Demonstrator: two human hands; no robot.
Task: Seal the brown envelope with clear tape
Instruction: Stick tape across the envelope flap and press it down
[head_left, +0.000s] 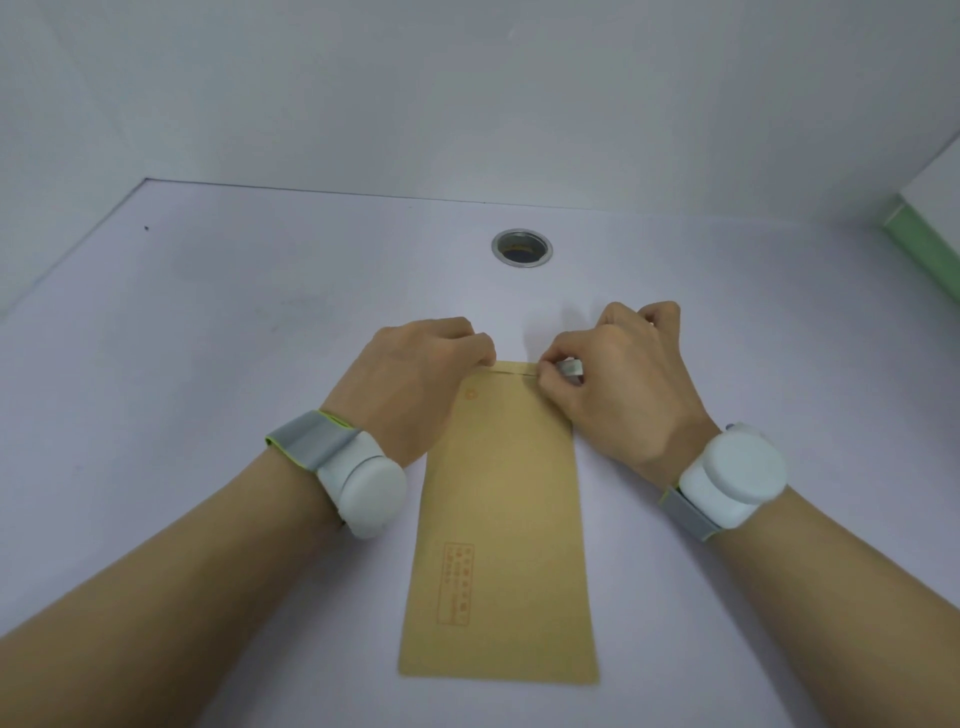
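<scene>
**Two hands taping the top edge of a brown envelope**

Head view: A person looks down at a pale counter (208, 364) that meets a plain wall at its far edge. A round metal hole (521, 248) is set into the counter near that far edge, at the middle. A long brown envelope (501, 519) lies flat on the counter, centred between the forearms, with its short bottom edge nearest the person and its top edge pointing toward the hole. A red stamp (456, 583) is printed on its lower left part. Each wrist wears a white round device on a grey strap.

Both hands meet at the envelope's top edge. The left hand (410, 384) is curled, its fingertips pressing down at the top left corner; whether it pinches the tape end cannot be told. The right hand (618, 384) is closed around a small tape roll (570, 369), of which only a pale sliver shows, held at the top right corner, with the thumb and forefinger pinched just beside it on the edge. A thin glossy strip (511, 370) appears to run along the top edge between the two hands.

The task looks partly done: tape seems laid across the flap, though it is too faint to be sure. Cutting it from the roll and smoothing it down likely remain.
</scene>
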